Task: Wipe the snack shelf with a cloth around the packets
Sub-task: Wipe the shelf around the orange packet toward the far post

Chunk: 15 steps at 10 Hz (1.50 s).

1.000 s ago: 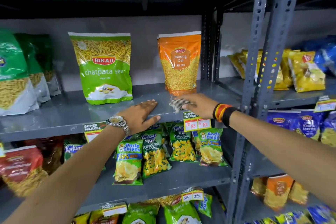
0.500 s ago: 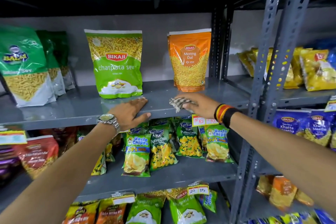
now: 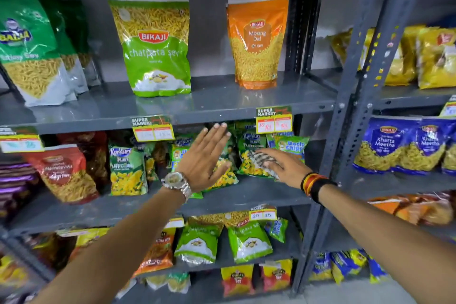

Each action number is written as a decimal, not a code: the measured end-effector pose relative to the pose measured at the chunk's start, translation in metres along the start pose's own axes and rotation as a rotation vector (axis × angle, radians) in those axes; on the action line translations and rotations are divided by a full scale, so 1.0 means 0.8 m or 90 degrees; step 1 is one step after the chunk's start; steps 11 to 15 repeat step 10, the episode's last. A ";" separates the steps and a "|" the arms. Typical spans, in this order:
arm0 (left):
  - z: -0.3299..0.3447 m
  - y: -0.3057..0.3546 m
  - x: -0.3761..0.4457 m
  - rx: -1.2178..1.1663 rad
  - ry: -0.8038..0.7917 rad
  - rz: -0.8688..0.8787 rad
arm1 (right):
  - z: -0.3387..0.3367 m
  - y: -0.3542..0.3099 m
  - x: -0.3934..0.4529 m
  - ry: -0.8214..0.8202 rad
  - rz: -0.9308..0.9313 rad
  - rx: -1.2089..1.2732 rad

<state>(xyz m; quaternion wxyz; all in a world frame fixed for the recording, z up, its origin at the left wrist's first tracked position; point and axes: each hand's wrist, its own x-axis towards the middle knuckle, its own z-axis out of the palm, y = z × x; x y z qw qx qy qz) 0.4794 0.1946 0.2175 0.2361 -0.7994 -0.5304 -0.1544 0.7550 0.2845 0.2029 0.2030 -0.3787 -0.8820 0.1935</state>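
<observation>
Grey metal shelf (image 3: 222,103) carries glossy Bikaji pouches: green "chatpata sev" (image 3: 154,44) and orange "Moong Dal" (image 3: 257,42) (price tag below reads "10 Rs"). Both hands are off it, down by the Kurkure Puffcorn packets (image 3: 127,170). Left hand (image 3: 206,159) is flat, fingers spread, holding nothing; right hand (image 3: 283,164) has the striped cloth (image 3: 261,159) tucked under its fingers

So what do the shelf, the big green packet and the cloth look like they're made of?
Shelf: probably grey painted metal, with a dull sheen and a punched upright post beside it.
Green packet: glossy plastic film, with crinkles and highlights.
Cloth: soft woven fabric, checked and crumpled under the right hand.
</observation>
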 end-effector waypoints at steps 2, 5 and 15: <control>0.137 0.022 -0.027 -0.077 -0.113 -0.081 | 0.081 0.063 0.051 -0.086 -0.009 -0.128; 0.299 0.000 -0.049 -0.099 -0.164 -0.129 | 0.191 0.131 0.108 -0.100 -0.110 -0.270; 0.282 0.009 -0.063 -0.102 -0.175 -0.130 | 0.210 0.114 0.056 -0.100 -0.025 -0.204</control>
